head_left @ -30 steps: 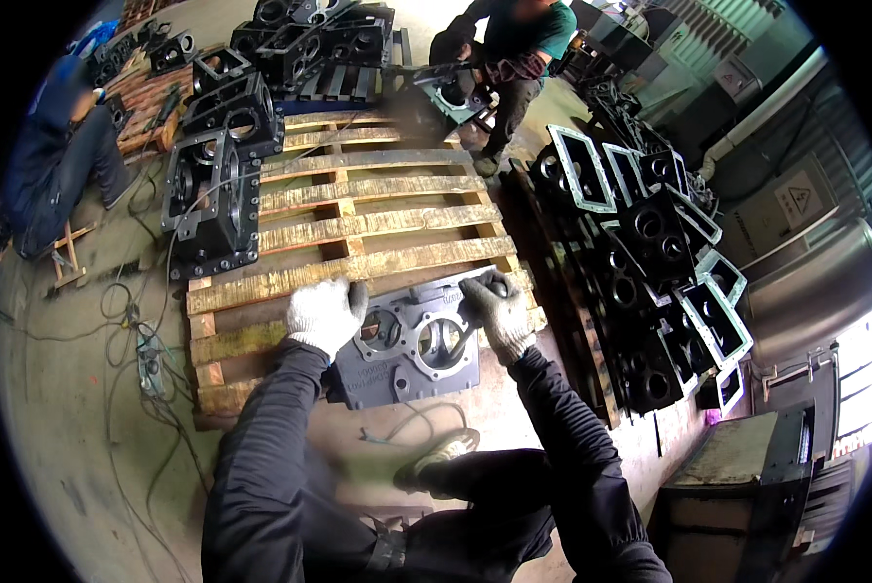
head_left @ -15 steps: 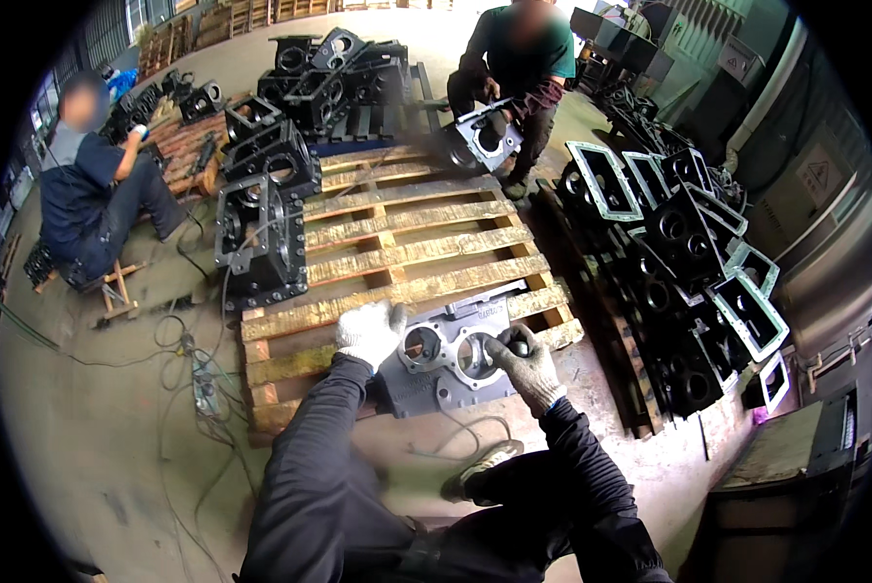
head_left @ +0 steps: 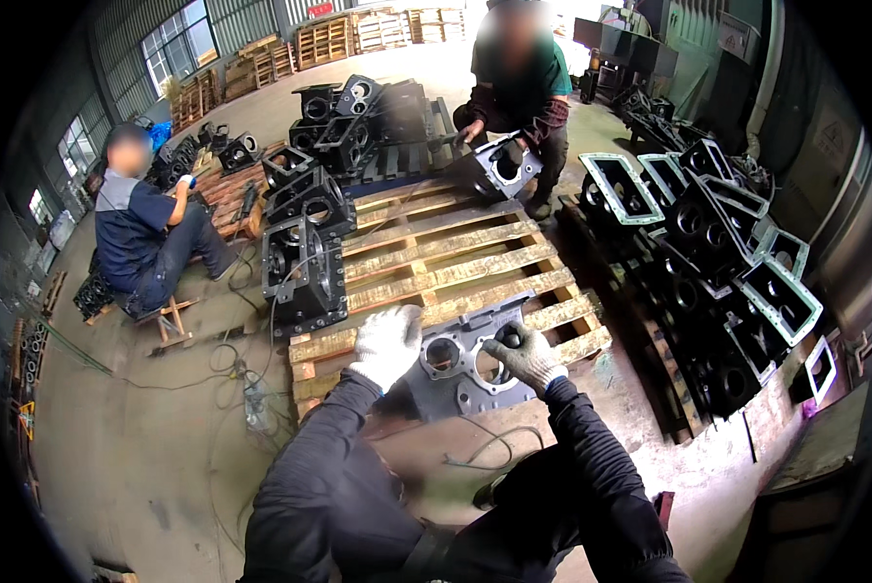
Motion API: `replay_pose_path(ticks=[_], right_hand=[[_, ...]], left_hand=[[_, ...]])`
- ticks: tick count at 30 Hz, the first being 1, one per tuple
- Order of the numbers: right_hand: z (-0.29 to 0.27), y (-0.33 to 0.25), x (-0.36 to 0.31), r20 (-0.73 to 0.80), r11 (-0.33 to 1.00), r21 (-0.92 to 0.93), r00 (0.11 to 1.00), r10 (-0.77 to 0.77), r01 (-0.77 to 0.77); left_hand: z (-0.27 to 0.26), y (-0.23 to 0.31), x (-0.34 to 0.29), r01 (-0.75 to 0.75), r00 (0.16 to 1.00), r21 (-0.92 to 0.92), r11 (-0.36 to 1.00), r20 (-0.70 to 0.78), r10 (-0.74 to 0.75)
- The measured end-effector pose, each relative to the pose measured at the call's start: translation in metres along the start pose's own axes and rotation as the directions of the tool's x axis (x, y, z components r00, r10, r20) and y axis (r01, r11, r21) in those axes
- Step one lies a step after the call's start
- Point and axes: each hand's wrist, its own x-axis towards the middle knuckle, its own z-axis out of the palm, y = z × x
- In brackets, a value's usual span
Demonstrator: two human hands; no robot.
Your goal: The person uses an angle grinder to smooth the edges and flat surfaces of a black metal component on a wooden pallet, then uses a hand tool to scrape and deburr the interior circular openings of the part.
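A grey cast metal housing with two round bores lies tilted at the near edge of a wooden pallet. My left hand, in a white knit glove, is closed beside the housing's upper left edge; what lies inside its fingers is hidden. At the rim of the right-hand bore is my right hand, in a greyer, soiled glove. Its fingers are closed round a small dark, rounded piece that I cannot identify.
Across the pallet a co-worker crouches, handling another grey housing. Dark housings stand along the left; several more are stacked at right. Another person sits at far left. Cables lie on the floor near me.
The view has swung left and up, so the scene sits further right and lower. The co-worker's housing has turned. Both my hands stay at my housing, the right still by its bore.
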Motion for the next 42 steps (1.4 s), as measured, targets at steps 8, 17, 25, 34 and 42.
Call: replay_pose_path(ticks=[8, 17, 25, 34, 42], right_hand=[[0.008, 0.000, -0.003, 0.033, 0.976, -0.167, 0.990, -0.136, 0.140], [0.013, -0.008, -0.006, -0.036, 0.999, -0.031, 0.999, -0.022, 0.021], [0.015, -0.011, 0.024, -0.005, 0.986, 0.007, 0.986, 0.169, -0.169], [0.020, -0.025, 0.047, -0.061, 0.924, 0.287, 0.958, 0.280, -0.252], [0.022, 0.002, 0.047, -0.186, 0.813, 0.577, 0.957, 0.221, -0.076]], left_hand=[[-0.018, 0.042, -0.015, -0.053, 0.987, -0.048, 0.997, 0.147, 0.060], [0.009, 0.049, 0.009, -0.101, 0.976, -0.115, 0.988, 0.180, 0.121], [0.008, 0.045, 0.030, -0.027, 0.984, -0.224, 0.974, 0.165, 0.065], [0.017, 0.009, 0.031, -0.003, 0.984, -0.191, 0.982, 0.174, 0.037], [0.049, 0.004, 0.013, -0.099, 0.991, -0.034, 0.995, -0.090, 0.095]])
